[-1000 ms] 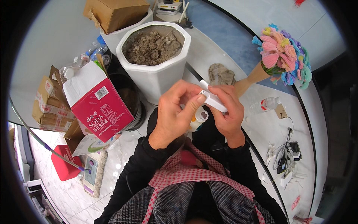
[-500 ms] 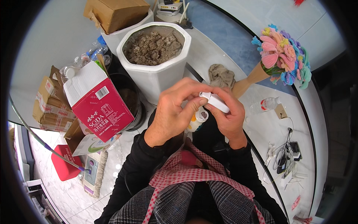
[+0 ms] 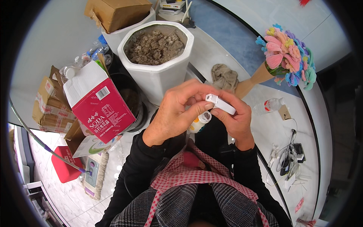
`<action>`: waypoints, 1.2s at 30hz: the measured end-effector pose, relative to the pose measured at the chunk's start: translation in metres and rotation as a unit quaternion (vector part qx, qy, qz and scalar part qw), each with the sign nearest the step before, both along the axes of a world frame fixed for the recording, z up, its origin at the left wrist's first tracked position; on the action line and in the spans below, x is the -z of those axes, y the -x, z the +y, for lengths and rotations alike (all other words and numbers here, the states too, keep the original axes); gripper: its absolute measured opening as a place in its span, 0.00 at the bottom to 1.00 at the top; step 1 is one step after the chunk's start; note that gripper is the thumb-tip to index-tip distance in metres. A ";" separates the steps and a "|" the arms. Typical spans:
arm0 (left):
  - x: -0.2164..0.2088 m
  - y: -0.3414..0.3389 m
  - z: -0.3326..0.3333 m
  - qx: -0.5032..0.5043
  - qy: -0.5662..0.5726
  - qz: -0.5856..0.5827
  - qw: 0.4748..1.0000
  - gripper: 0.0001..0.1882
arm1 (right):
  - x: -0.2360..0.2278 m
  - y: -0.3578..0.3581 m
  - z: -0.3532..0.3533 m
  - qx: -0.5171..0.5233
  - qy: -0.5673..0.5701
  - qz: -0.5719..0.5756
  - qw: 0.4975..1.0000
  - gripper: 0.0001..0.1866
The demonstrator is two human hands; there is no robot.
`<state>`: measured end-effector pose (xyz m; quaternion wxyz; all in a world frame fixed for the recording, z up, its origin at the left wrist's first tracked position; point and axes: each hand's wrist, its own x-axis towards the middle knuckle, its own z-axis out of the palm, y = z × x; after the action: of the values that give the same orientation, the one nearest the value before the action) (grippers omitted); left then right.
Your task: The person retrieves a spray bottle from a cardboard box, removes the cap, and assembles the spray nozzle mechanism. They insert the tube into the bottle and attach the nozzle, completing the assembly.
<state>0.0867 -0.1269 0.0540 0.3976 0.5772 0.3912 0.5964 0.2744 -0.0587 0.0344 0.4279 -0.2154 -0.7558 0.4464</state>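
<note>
Both my hands are raised in front of me, closed around a small white plastic piece (image 3: 223, 104). It is long and blocky, with a small opening at its left end, somewhat like a sprayer head. My left hand (image 3: 180, 112) pinches that left end between thumb and fingers. The longer body lies in my right hand (image 3: 239, 116), thumb underneath and fingers curled over the top. Just below stands a whitish bottle (image 3: 196, 125) with orange and green print, its mouth uncovered and facing up. It sits by my dark-clothed legs, its lower part hidden.
Ahead is a white octagonal planter (image 3: 151, 75) full of soil. At left are a red carton (image 3: 104, 113), cardboard boxes (image 3: 56, 104) and a mop (image 3: 96, 178). A grey cloth (image 3: 224, 77), wrapped bouquet (image 3: 287, 56), plastic bottle (image 3: 270, 105) and cables (image 3: 287, 160) lie right.
The white piece has shifted slightly right and down and turned a little, so its end opening now shows. My right hand moved slightly right with it. Both hands keep their hold.
</note>
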 end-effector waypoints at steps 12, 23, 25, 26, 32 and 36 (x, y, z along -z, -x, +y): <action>0.003 0.000 0.002 -0.028 0.132 -0.045 0.990 0.08 | -0.003 0.008 0.004 0.149 -0.343 -0.098 0.922 0.21; -0.022 0.014 -0.007 -0.017 -0.044 0.218 0.975 0.12 | -0.026 -0.008 -0.005 0.012 -0.094 -0.095 0.991 0.20; -0.024 0.016 -0.009 -0.041 -0.114 0.323 0.939 0.14 | -0.033 -0.011 -0.006 -0.017 -0.089 -0.124 0.988 0.19; -0.030 0.017 -0.011 -0.040 -0.125 0.367 0.921 0.14 | -0.037 -0.012 -0.006 -0.028 -0.108 -0.142 0.984 0.19; -0.040 0.020 -0.023 -0.032 -0.197 0.527 0.826 0.16 | -0.063 -0.008 -0.006 -0.083 -0.258 -0.211 0.939 0.21; -0.056 0.024 -0.041 0.014 -0.226 0.517 0.825 0.14 | -0.082 -0.010 -0.013 -0.144 -0.342 -0.194 0.908 0.21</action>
<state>0.0630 -0.1684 0.1101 0.0037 0.8800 0.3862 0.2764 0.2839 -0.0714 0.1167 0.2514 -0.0269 -0.9530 0.1667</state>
